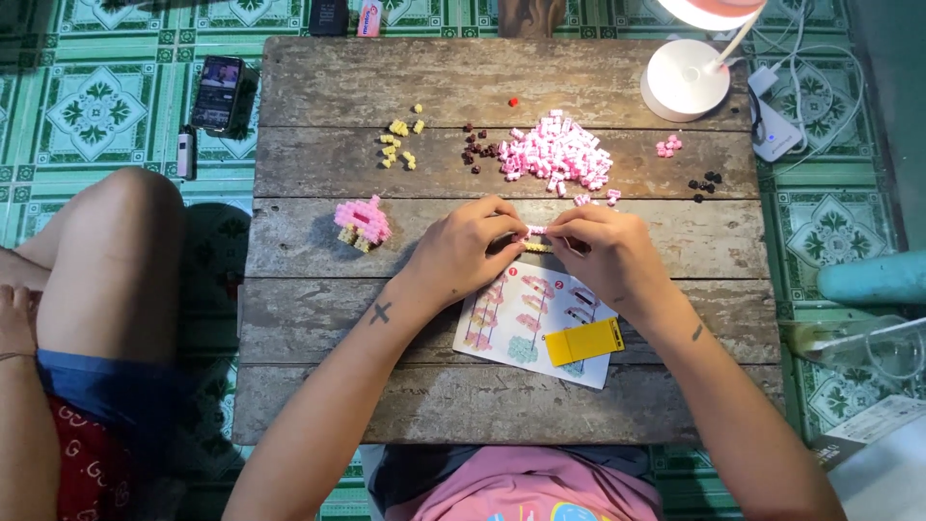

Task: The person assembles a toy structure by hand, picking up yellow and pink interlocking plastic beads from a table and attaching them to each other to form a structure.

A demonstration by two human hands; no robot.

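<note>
My left hand [470,246] and my right hand [606,249] meet over the middle of a low wooden table [318,318]. Together they pinch a small strip of pink and yellow toy bricks [536,237] between the fingertips. Just below the hands lies an instruction sheet [511,323] with a flat yellow tool [585,342] on it. A pile of pink bricks [557,154] sits just beyond the hands. A small finished pink and yellow brick model [362,223] stands to the left of my left hand.
Loose yellow bricks [399,142], dark brown bricks [477,147] and a few black ones [706,181] lie at the far side. A white lamp base [685,79] stands at the back right. A phone [220,92] lies on the tiled floor; another person's leg [111,260] is left.
</note>
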